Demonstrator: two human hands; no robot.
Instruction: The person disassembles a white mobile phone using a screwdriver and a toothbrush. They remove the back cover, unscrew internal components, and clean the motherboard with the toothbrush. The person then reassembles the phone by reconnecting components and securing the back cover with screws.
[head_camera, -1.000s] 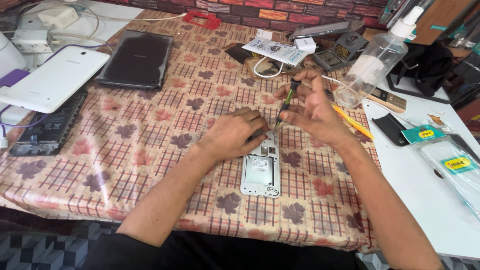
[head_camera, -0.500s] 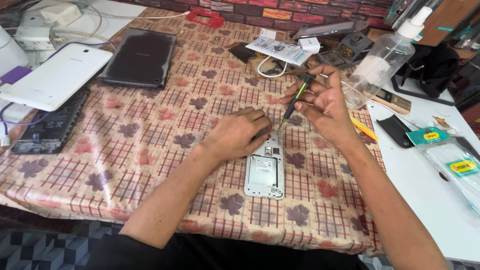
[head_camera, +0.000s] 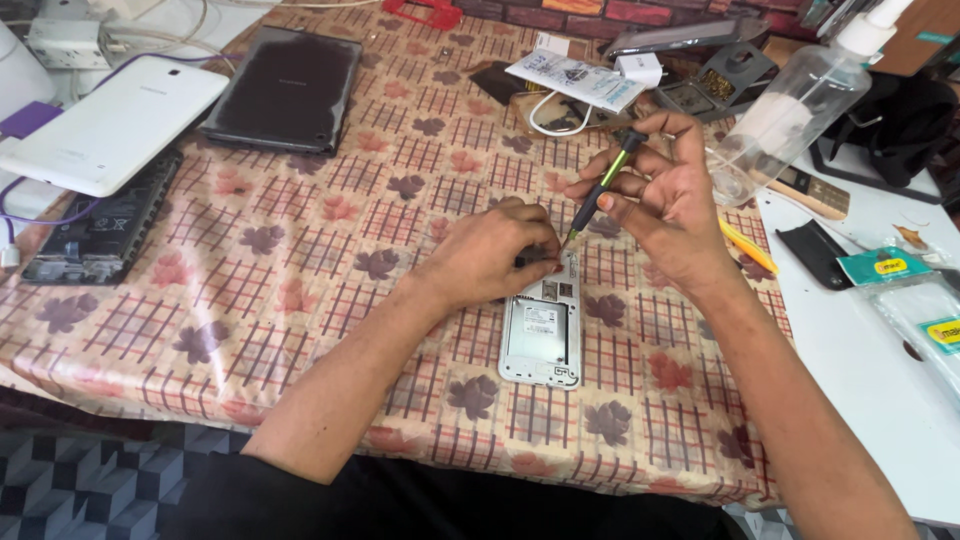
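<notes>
Head view showed an opened white phone (head_camera: 541, 335) lying back-up on the checked tablecloth (head_camera: 300, 300), its rear cover off and the inner frame exposed. The left hand (head_camera: 490, 255) rested curled on the phone's top end, fingertips pinched there; whether they held a small part could not be told. The right hand (head_camera: 665, 205) gripped a slim green-and-black screwdriver (head_camera: 598, 190) between thumb and fingers, tip angled down at the phone's upper edge. Judged from this, disassembly was under way at the top screws, with the lower frame untouched. A white tablet (head_camera: 115, 120), a dark tablet (head_camera: 285, 90) and a clear spray bottle (head_camera: 790, 105) lay well apart; nothing blocked access to the phone.
</notes>
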